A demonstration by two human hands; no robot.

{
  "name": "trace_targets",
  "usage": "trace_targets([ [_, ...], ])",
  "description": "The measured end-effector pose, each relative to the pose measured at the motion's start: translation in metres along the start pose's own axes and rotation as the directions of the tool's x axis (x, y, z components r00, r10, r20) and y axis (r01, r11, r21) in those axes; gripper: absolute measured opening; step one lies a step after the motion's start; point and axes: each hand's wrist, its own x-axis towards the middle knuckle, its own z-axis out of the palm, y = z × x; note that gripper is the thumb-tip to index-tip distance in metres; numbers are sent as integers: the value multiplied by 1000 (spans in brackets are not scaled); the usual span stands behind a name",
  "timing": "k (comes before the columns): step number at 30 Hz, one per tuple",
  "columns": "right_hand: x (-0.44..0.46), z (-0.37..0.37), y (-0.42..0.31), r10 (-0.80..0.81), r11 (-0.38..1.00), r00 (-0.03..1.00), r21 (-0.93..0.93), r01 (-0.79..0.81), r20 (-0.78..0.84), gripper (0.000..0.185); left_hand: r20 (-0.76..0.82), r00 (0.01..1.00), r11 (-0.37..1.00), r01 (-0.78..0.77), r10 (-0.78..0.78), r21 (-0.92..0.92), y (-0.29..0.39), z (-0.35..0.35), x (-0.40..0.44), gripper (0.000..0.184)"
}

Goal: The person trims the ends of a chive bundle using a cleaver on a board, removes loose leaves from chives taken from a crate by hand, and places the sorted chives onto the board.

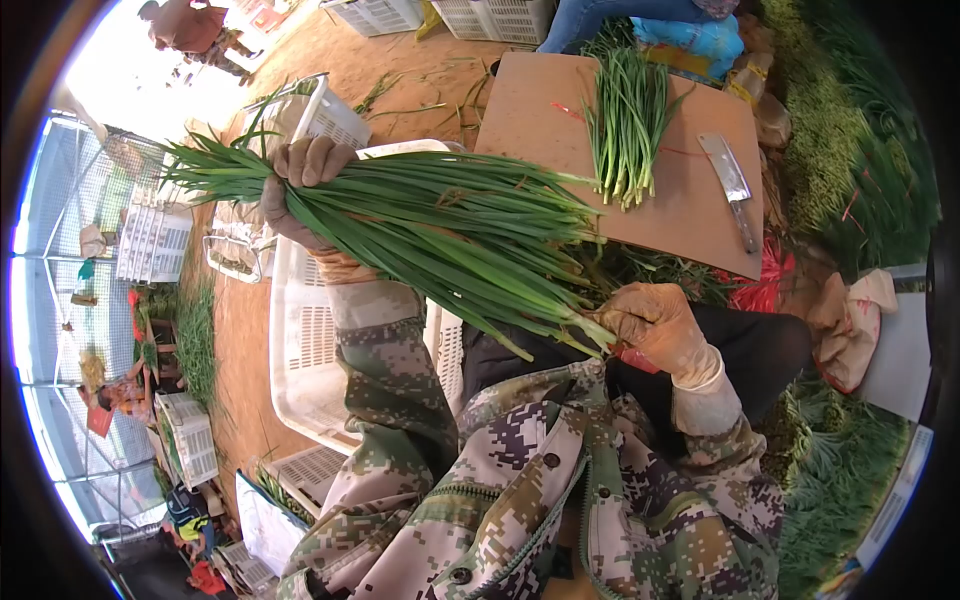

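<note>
White plastic crate (300, 395) sits at my left, under my left forearm. Brown board (535, 110) ahead and to the right.

Main item: big garlic-chive bundle (450, 210), up in front of my jacket (520, 500), spanning both hands. Most of its length runs from my left grip toward the right; a shorter leafy length sticks out past the left fist. Stem ends overlap the board's near corner in view; can't tell if they touch it.

Left hand (317, 163): clamped round the leafy part, fingers over the top, thumb on the near side. Right hand (655, 325): fingers together, pinching stems at the lower edge of the fan.

Long axis slants, far left to near right. Leaf tips point left, pale stem ends right, splayed there.

On the board: smaller chive bunch (630, 120), stems toward me. Right of it, apart, a cleaver (728, 185), handle toward me.
</note>
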Motion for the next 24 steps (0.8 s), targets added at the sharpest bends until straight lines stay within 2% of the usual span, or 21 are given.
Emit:
trace_targets([
  [3,-16,-13,18,91,993,996,-80,-91,-6,13,29,999,1000,-20,20,0,6,-1,0,15],
  [4,-22,-20,40,192,909,981,-383,-162,41,13,32,999,1000,-20,20,2,7,-1,0,15],
  [5,-28,-26,63,298,734,953,-651,-193,53,13,20,999,999,-42,42,-32,7,0,-1,14],
  [6,-36,-31,86,294,736,954,-650,-192,51,13,6,998,996,-62,63,-66,6,1,0,14],
  [7,-45,-35,108,549,483,834,-836,-259,59,15,8,998,996,-61,61,-66,6,2,0,14],
  [8,-42,-35,110,755,186,656,-955,-230,-11,19,24,998,996,-60,62,-65,7,2,1,14],
  [9,-43,-36,111,755,187,656,-957,-223,-6,19,32,997,996,-62,64,-62,8,2,-1,13],
  [10,-42,-29,86,497,480,865,-810,-337,-66,21,20,998,996,-62,63,-58,8,2,-5,13],
  [11,-37,-23,60,206,745,950,-591,-308,-236,23,20,998,996,-60,61,-66,6,0,-7,14],
  [13,-7,-8,11,-59,900,957,-431,-73,-283,25,43,997,996,-58,62,-74,3,1,-3,15],
  [15,14,11,-27,-317,833,901,-541,115,-295,22,24,997,996,-74,75,-38,-1,6,-2,16],
  [16,21,20,-35,-267,867,918,-488,97,-293,25,2,997,997,-79,79,-6,-3,8,-1,16],
  [17,27,30,-34,-417,733,875,-660,164,-246,31,-22,996,996,-83,84,25,-6,12,-1,17],
  [19,46,46,-39,-514,657,840,-709,257,-172,38,-28,998,998,-52,53,46,-13,18,-4,19],
  [21,64,59,-39,-520,662,836,-701,264,-177,41,-20,998,998,-58,58,9,-18,20,-4,18],
  [24,83,77,-44,-533,691,824,-661,292,-193,44,3,998,997,-57,57,55,-20,19,-4,18],
])
